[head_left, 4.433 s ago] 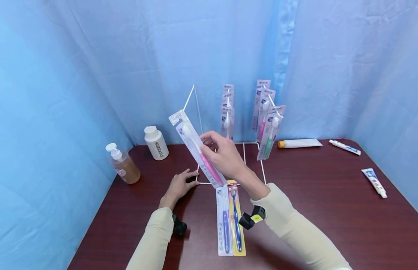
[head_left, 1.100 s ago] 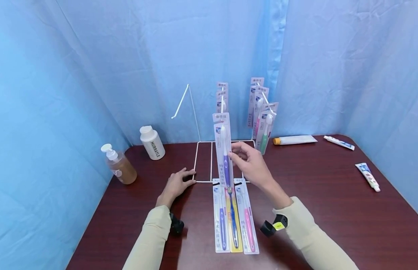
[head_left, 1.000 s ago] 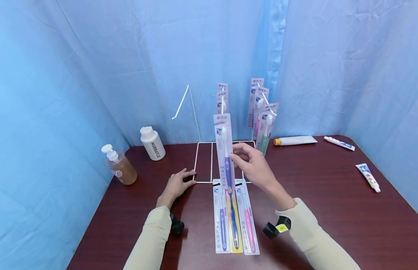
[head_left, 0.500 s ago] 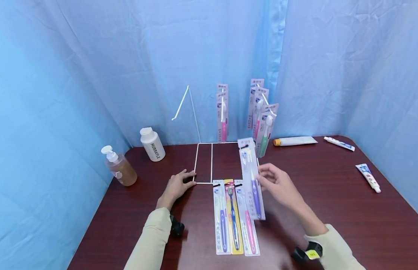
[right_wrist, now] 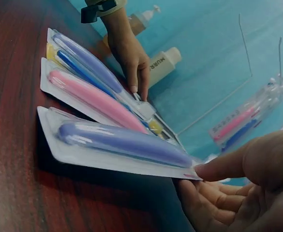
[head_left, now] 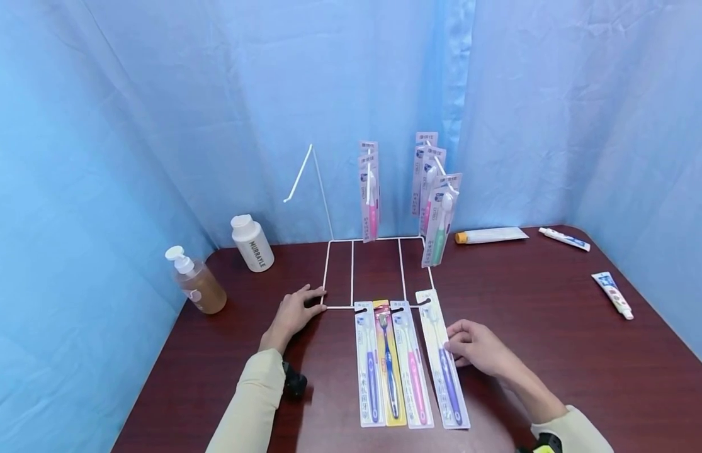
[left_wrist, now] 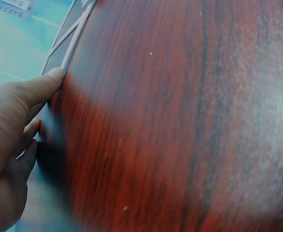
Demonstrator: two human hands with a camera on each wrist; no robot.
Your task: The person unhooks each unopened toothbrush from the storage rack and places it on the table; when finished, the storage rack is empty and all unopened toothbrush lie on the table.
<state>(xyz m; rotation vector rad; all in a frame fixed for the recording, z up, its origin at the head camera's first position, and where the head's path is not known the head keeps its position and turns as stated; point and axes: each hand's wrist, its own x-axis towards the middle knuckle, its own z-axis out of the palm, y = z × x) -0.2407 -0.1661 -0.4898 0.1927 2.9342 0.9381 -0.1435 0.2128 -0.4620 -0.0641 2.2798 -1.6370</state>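
My right hand [head_left: 482, 347] pinches the right edge of a packaged purple toothbrush [head_left: 448, 384], thumb above and fingers beneath. In the right wrist view, that pack is tilted slightly off the table. To its left lie a packaged pink toothbrush [head_left: 417, 377], a packaged blue toothbrush on a yellow card [head_left: 392, 377] and another packaged purple toothbrush [head_left: 371, 384], side by side. My left hand [head_left: 291, 314] holds the front left corner of a white wire display rack [head_left: 352, 270] between thumb and fingers. Packaged toothbrushes hang on the rack's middle hook [head_left: 369, 195] and right hook [head_left: 441, 214].
The rack's left hook [head_left: 298, 173] bears nothing. A pump bottle [head_left: 200, 283] and a white bottle [head_left: 253, 244] stand at the left. Toothpaste tubes, one with a yellow cap [head_left: 492, 235], lie at the right of the brown table [head_left: 554, 352]. Blue curtains [head_left: 215, 94] surround it.
The right hand laid down a pink toothbrush, took the front purple one off the middle hook and brought it down to the right end of the row. The left hand stayed put.
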